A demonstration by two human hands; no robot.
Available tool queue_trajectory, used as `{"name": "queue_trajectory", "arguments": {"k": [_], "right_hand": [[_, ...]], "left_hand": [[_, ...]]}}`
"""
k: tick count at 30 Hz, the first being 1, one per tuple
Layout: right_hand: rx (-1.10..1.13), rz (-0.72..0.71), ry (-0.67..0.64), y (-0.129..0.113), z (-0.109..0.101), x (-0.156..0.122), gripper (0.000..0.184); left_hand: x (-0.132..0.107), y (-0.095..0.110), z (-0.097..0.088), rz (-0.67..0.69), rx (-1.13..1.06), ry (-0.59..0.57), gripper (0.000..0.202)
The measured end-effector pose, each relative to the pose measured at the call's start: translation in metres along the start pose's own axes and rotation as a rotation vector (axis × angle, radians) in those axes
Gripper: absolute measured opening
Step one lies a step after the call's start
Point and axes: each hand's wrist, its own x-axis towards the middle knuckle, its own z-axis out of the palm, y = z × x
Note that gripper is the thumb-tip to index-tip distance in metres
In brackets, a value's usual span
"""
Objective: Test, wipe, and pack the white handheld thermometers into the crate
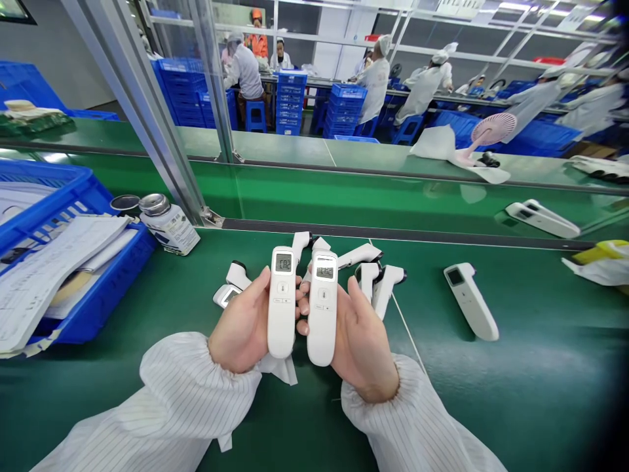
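My left hand (239,333) is closed round a white infrared thermometer (282,321), held upright with its lit screen facing me. Beside it, my right hand (361,341) grips a second white thermometer (322,334), its screen lit too. The two devices stand side by side, a narrow gap between them. Behind my hands several more white thermometers (388,288) lie on the green table, partly hidden. One more thermometer (472,305) lies alone to the right. Near my left fingers is another thermometer (238,275), half covered by the hand.
At left stands a blue basket (105,298) with papers (63,269); next to it are a white bottle (170,226) with a metal cap and a dark round container (126,204). A metal post (142,98) and clear panel edge the table. Co-workers sit beyond, near a pink fan (491,130).
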Motion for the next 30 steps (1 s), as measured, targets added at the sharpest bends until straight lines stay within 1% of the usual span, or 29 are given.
{"name": "queue_trajectory", "arguments": {"k": [4,8,10,13,16,21,26,28,30], "right_hand": [[0.010,-0.014,-0.031,0.000,0.000,-0.002,0.050],[-0.030,-0.041,-0.024,0.000,0.000,-0.002,0.053],[-0.046,-0.052,0.001,0.002,0.001,-0.002,0.055],[-0.014,-0.065,0.045,0.005,0.003,-0.004,0.053],[0.040,-0.067,0.038,0.008,0.003,-0.004,0.051],[0.037,-0.076,0.025,0.008,0.003,-0.002,0.047],[0.001,-0.077,0.031,0.006,0.004,-0.002,0.049],[-0.019,-0.107,0.036,0.006,0.004,-0.003,0.042],[-0.028,-0.128,0.042,0.006,0.003,-0.004,0.030]], "left_hand": [[-0.001,-0.002,0.002,0.026,0.020,-0.013,0.049],[-0.002,-0.002,0.005,0.039,0.051,-0.020,0.050],[-0.003,-0.003,0.006,0.055,0.064,-0.011,0.048],[-0.004,-0.005,0.009,0.064,0.061,0.033,0.045],[-0.006,-0.007,0.010,0.067,0.083,0.077,0.043],[-0.008,-0.010,0.008,0.116,0.164,0.071,0.037],[-0.005,-0.011,0.003,0.161,0.199,0.208,0.034],[-0.004,-0.011,0.002,0.166,0.196,0.200,0.032],[-0.003,-0.009,0.003,0.174,0.175,0.161,0.028]]}}
